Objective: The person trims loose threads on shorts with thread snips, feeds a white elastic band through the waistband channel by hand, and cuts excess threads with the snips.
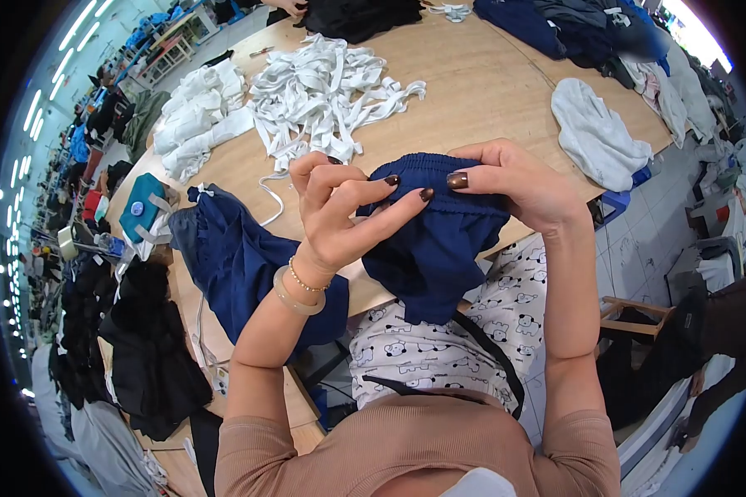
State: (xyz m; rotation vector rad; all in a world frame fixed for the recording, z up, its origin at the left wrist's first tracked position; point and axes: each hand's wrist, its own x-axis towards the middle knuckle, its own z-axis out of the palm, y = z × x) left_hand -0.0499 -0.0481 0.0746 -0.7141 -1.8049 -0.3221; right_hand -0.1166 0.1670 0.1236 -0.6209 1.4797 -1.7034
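In front of my chest I hold a navy garment [431, 257] with a gathered elastic waistband. My right hand [518, 182] grips the waistband at its right side, thumb lying on top of the gathers. My left hand [340, 203] is at the other side of the band, two fingertips resting on the fabric; its thumb is hidden. The garment's lower part hangs down over the table edge toward my lap. Left of it, a second navy garment [236, 253] lies crumpled on the table, partly behind my left forearm.
A tangled pile of white strips [323, 91] and folded white bands [203, 116] lie across the wooden table [464, 91]. Black garments [145, 356] are at left, a grey-white cloth [593, 137] at right, dark clothes [572, 29] at the back. Another person's hand [290, 7] shows at the far edge.
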